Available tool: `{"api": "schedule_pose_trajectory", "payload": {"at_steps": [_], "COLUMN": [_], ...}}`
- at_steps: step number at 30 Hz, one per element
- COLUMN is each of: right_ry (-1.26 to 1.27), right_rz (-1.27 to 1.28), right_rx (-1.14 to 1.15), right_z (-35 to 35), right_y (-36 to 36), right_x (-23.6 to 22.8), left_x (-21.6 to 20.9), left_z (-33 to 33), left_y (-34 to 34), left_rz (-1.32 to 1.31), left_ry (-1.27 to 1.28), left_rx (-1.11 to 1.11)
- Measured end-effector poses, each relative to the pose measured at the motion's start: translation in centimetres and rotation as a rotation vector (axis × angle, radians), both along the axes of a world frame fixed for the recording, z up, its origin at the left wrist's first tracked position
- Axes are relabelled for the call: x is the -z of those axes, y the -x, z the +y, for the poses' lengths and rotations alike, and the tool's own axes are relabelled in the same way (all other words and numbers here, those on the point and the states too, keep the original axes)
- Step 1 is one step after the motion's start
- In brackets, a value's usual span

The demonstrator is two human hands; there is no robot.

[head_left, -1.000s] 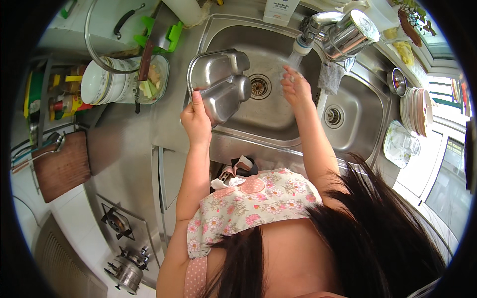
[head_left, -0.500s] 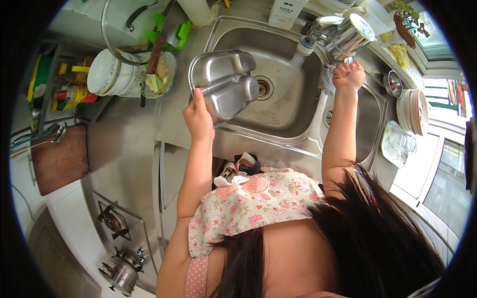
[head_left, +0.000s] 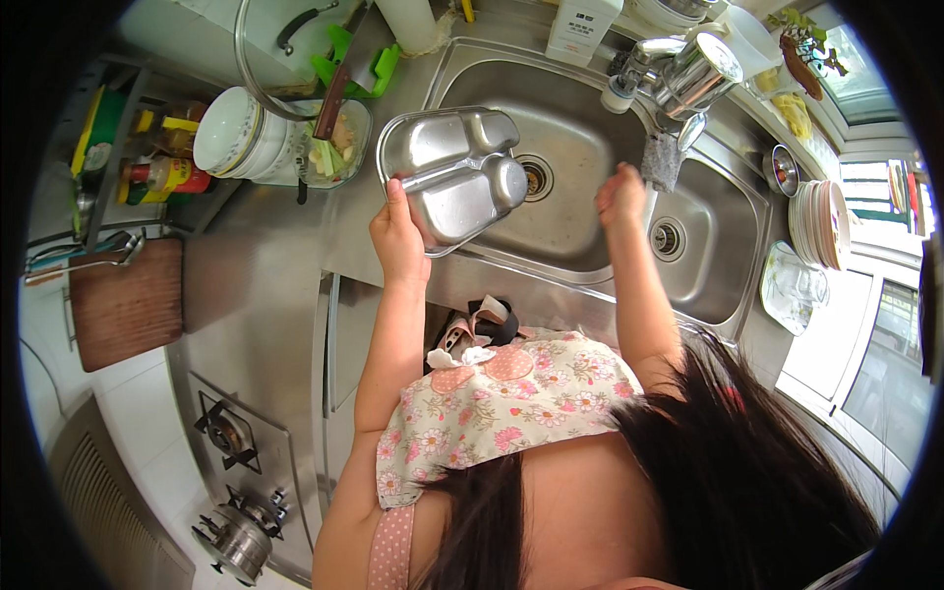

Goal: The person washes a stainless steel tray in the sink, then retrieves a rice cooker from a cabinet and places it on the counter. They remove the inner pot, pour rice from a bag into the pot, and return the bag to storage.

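My left hand (head_left: pixel 398 241) grips the near left edge of a stainless steel divided tray (head_left: pixel 454 182), thumb lying over its metal. The tray is tilted above the left part of the large sink basin (head_left: pixel 580 231), its rounded compartment shapes toward me. Over that basin's right side, beside the divider, is my right hand (head_left: pixel 621 197); its fingers look bent but are blurred, and I see no object in them. The chrome faucet (head_left: pixel 641 69) stands behind the sink, with no stream visible under its spout. A grey scrubbing cloth (head_left: pixel 662 162) hangs near the divider, just beyond my right hand.
A smaller basin (head_left: pixel 703 251) adjoins on the right, with stacked plates (head_left: pixel 816 224) and a glass dish (head_left: pixel 790 287) beside it. At the left stand white bowls (head_left: pixel 236 133), a food container (head_left: pixel 339 147) and a knife (head_left: pixel 334 103) in a green holder.
My right hand has come away from the faucet, moving left and nearer over the large basin. The water stream under the spout has gone. My left hand still holds the tray.
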State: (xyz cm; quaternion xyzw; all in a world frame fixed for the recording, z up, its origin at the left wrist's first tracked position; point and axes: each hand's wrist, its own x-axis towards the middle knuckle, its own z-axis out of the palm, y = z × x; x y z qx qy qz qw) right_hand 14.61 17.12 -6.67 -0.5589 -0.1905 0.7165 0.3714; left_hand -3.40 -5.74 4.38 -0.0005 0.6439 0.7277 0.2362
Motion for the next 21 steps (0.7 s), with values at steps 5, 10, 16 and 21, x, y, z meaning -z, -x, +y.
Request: {"api": "schedule_pose_trajectory", "payload": {"at_steps": [5, 10, 16, 21], "right_ry": [0.185, -0.052, -0.122, 0.148], "right_rz": [-0.019, 0.184, 0.210, -0.053], "right_rx": [-0.130, -0.239, -0.250, -0.296], "right_z": [-4.1, -2.1, -2.0, -5.4], "right_y": [0.4, 2.7, 4.0, 2.0], "right_x": [2.7, -6.6, -10.3, 1.8], "left_x": [0.0, -0.2, -1.1, -1.0], "left_z": [-0.3, -0.5, -0.6, -0.5], "left_y": [0.7, 1.0, 0.7, 1.1], "left_rz": [-0.016, -0.038, -0.024, -0.015], "left_ry": [-0.003, -0.026, -0.049, -0.049], "left_rx": [0.025, -0.010, -0.031, 0.006]}}
